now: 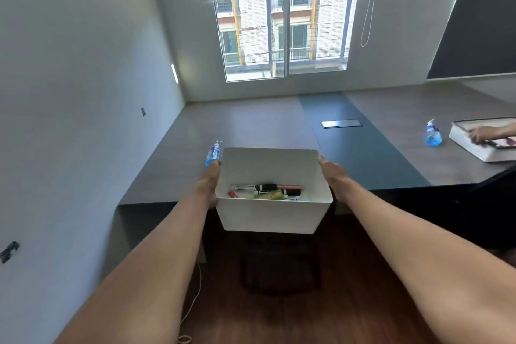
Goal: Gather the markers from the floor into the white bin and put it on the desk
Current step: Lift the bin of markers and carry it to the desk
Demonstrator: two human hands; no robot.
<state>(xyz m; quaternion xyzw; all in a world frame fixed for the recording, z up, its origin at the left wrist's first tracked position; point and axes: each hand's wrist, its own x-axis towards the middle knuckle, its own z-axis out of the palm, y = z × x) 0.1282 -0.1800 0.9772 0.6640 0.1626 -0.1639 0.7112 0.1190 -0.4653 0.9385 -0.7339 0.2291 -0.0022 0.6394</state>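
Markers (266,191), a small heap of them, are lying flat on the bottom of the white bin (272,216), and I'm carrying that bin out in front of me, hanging in the air at the near edge of the desk (251,126). Most of them are lying with their long axes running left to right across the bin floor; one black-capped marker is stretching nearly the full width, while a red one at the left is slanting a little. My left hand (209,184) is clamping the bin's left wall, fingers hidden behind the wall. My right hand (331,169) is gripping the right wall, thumb along the rim. The bin's own long axis is running side to side, open top facing up at me. A blue bottle (213,152) is standing on the desk just beyond my left hand. Far right, another blue bottle (433,133) is standing near a white tray (474,149), where another person's hand (479,134) is resting.
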